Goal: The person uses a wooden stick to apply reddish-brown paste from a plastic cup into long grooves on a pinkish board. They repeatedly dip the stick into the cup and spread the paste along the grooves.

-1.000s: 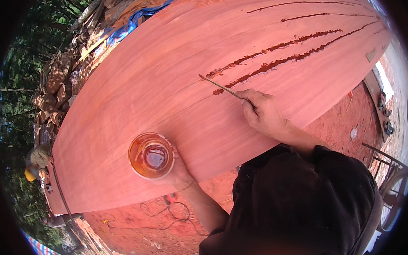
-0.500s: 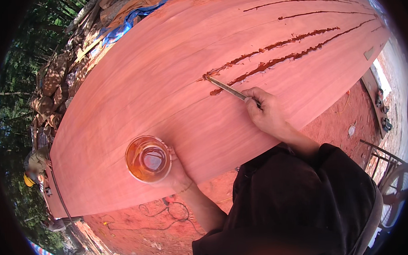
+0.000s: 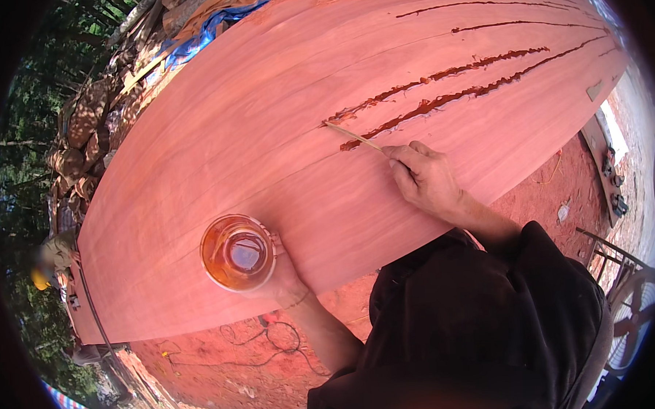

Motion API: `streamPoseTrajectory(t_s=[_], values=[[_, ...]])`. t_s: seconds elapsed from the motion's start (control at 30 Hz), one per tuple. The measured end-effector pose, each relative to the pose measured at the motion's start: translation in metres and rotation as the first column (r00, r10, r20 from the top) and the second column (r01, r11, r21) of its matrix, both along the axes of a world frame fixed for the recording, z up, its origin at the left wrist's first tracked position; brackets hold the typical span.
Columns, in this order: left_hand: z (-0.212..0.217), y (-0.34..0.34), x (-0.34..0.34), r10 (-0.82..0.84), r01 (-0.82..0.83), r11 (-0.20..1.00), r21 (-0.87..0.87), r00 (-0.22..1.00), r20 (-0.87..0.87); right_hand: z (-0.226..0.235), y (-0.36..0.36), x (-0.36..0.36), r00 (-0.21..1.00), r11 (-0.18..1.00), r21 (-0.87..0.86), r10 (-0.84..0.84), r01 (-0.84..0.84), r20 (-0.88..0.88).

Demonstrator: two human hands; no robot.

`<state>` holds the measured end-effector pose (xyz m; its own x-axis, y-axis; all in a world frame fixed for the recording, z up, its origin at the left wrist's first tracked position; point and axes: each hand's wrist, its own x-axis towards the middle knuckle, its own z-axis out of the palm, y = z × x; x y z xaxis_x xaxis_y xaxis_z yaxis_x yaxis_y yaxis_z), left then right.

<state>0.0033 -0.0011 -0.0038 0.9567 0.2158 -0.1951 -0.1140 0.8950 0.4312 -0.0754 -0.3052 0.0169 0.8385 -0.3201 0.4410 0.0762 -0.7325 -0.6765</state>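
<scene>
A long reddish wooden slab (image 3: 195, 181) spans the view, with cracks running along it. Two wide cracks hold a dark red, wet-looking filling (image 3: 440, 101). My right hand (image 3: 427, 180) is closed round a thin flat stick (image 3: 360, 139); the stick's far tip rests at the near-left end of the upper filled crack. Over the slab's near edge, my left hand (image 3: 281, 274) grips a clear cup (image 3: 238, 252) with amber liquid in it. Most of the left fingers are hidden behind the cup.
At the far left a person in a yellow helmet (image 3: 41, 278) stands by the slab's end. A cable (image 3: 282, 338) lies on the red ground. To the right are a fan (image 3: 634, 315) and a board with dark clamps (image 3: 613, 185). Logs and a blue tarp (image 3: 210, 30) lie behind.
The stick has turned in my right hand, now showing its narrow edge, and its tip has shifted slightly. My left hand and the cup have stayed almost still.
</scene>
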Motion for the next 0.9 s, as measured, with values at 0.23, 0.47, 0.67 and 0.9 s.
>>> streamPoseTrajectory(t_s=[0.23,0.47,0.67,0.9], values=[[0.002,-0.002,0.001,-0.007,0.007,0.999,-0.036,1.0,0.017,0.001,-0.008,-0.007,0.993,0.973,-0.204,0.094,-0.107,-0.075],[0.008,-0.005,0.001,0.017,-0.018,0.999,-0.049,1.0,-0.026,0.007,-0.024,-0.004,0.995,0.964,-0.257,0.089,-0.072,0.053],[-0.004,0.004,0.004,-0.073,0.079,0.994,-0.081,0.994,0.076,0.008,-0.027,0.001,0.991,0.934,-0.336,0.132,-0.124,-0.001],[-0.004,0.005,0.004,-0.164,0.132,0.981,0.142,0.955,0.246,0.011,-0.025,-0.003,0.987,0.926,-0.346,0.162,-0.152,0.0]])
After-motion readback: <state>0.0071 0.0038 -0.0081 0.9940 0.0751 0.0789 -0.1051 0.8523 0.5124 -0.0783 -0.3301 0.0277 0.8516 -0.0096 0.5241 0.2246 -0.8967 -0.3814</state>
